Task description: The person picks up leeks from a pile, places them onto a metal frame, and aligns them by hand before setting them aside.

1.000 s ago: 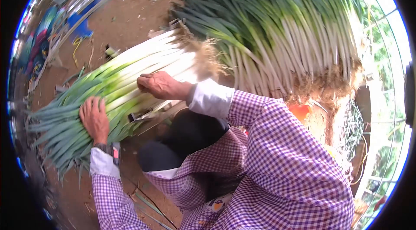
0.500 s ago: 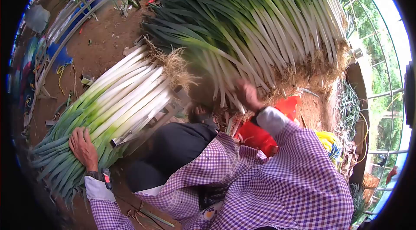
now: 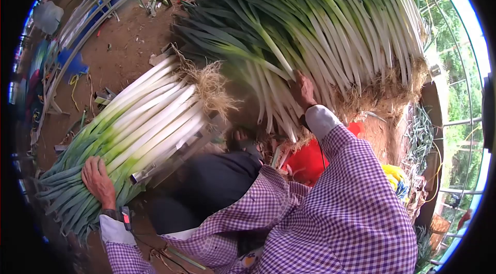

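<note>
My left hand (image 3: 99,181) lies flat on the green leaves of a bunch of long green onions (image 3: 150,114), fingers stretched out. That bunch rests on a low metal-edged stand (image 3: 175,163), white stalks and shaggy roots pointing up and right. At the large pile of green onions (image 3: 330,31), my right hand (image 3: 304,90) is closed around the white part of a green onion stalk (image 3: 276,49), which slants above the others. Part of the stalk within the fingers is hidden by the hand.
A red plastic bag or sheet (image 3: 306,163) lies under my right forearm. My dark-trousered knee (image 3: 206,178) is beside the stand. At upper left stands a curved metal frame (image 3: 103,18) on bare soil. Yellow material (image 3: 394,173) and loose greens (image 3: 421,132) lie at right.
My right hand has moved slightly up and right into the pile and closed on a stalk, which now lies at a steeper slant. My left hand stays on the bunch.
</note>
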Tool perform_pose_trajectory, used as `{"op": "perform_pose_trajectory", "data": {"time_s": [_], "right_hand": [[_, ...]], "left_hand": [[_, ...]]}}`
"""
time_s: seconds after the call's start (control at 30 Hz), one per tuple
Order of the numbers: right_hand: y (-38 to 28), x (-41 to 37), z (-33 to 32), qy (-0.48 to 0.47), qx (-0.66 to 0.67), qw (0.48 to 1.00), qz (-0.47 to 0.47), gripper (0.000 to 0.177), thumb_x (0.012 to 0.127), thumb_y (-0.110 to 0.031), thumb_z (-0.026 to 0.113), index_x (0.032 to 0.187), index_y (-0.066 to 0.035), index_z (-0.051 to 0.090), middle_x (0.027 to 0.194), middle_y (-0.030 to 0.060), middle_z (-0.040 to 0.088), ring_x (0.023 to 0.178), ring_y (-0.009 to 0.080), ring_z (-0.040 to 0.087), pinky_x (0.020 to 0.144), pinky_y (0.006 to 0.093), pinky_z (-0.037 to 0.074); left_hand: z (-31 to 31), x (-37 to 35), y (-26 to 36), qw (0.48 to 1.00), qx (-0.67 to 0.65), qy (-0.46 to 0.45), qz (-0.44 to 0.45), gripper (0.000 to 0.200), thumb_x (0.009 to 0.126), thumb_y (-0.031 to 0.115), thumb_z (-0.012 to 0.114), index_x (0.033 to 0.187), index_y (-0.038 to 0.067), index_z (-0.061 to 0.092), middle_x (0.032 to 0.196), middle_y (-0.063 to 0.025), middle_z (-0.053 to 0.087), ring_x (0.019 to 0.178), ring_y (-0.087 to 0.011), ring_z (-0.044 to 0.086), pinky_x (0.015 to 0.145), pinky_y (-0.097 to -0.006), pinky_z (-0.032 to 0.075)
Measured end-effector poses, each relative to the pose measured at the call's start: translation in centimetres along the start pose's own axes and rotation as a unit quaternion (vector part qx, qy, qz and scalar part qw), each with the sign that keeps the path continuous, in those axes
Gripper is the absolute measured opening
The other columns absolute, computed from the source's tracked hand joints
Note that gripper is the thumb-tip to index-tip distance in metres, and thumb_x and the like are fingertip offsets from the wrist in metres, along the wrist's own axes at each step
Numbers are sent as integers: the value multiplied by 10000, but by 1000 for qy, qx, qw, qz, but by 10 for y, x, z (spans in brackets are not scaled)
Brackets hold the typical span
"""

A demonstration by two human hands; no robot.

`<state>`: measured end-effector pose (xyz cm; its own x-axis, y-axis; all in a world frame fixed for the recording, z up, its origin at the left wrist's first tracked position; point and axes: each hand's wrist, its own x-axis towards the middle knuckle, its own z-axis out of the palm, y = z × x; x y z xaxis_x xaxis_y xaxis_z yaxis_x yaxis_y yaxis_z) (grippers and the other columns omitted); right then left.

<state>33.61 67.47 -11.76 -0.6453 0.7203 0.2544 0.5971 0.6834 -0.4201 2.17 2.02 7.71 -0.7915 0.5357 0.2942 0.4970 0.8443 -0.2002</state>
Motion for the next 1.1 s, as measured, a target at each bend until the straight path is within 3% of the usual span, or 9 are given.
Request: {"op": "perform_pose_trajectory", "data": {"time_s": [0.07, 0.17, 0.27, 0.47, 0.63, 0.9, 1.1], "right_hand": [[4, -6, 18, 62, 8, 997, -51, 377, 853, -150, 685, 1214, -59, 620, 1151, 255, 683, 1031, 469, 672, 827, 564, 543], [-4, 1, 13, -68, -64, 996, 9, 359, 855, -105, 650, 1210, -69, 612, 1136, 249, 695, 1011, 461, 684, 831, 565, 540], [-12, 10, 21, -110, -147, 982, 50, 330, 859, -147, 646, 1181, -75, 625, 1085, 250, 710, 1002, 440, 691, 807, 570, 531], [-11, 25, 40, -94, -126, 984, 83, 323, 869, -124, 608, 1190, -88, 627, 1080, 253, 718, 990, 468, 690, 838, 570, 543], [-8, 27, 36, -92, -65, 990, 88, 454, 747, -253, 799, 1161, -88, 715, 1046, 228, 737, 995, 449, 694, 864, 542, 546], [-72, 55, -3, -169, 38, 983, 64, 437, 667, -317, 878, 1009, -70, 762, 909, 193, 740, 913, 353, 726, 801, 468, 548], [-89, 56, 22, -198, 36, 977, 66, 449, 639, -331, 896, 975, -66, 760, 924, 169, 748, 943, 341, 731, 805, 456, 556]], "left_hand": [[-3, 1, 1, 1000, -1, 6, 5, 268, 1051, 246, 515, 1174, 48, 647, 1258, -122, 634, 1212, -311, 572, 1094, -450, 387], [-7, 2, 5, 1000, -12, 5, -4, 264, 1049, 242, 516, 1161, 44, 648, 1242, -122, 634, 1205, -312, 571, 1093, -450, 388], [-7, 2, 8, 1000, -22, 2, -12, 260, 1047, 242, 517, 1159, 48, 649, 1235, -121, 634, 1205, -313, 569, 1097, -450, 385], [-7, 2, 6, 1000, -24, 12, -10, 251, 1037, 248, 538, 1163, 62, 651, 1240, -114, 631, 1213, -308, 565, 1110, -454, 375], [-13, 1, 12, 999, -32, 23, -22, 248, 1026, 258, 557, 1152, 66, 652, 1240, -108, 628, 1224, -307, 558, 1124, -460, 363], [-11, 2, 11, 999, -26, 23, -15, 242, 1028, 253, 556, 1149, 64, 645, 1227, -114, 628, 1217, -309, 563, 1114, -452, 371], [-13, 2, 12, 1000, -7, 7, -15, 241, 1030, 249, 558, 1160, 63, 639, 1232, -111, 625, 1217, -302, 564, 1101, -451, 382]]}}
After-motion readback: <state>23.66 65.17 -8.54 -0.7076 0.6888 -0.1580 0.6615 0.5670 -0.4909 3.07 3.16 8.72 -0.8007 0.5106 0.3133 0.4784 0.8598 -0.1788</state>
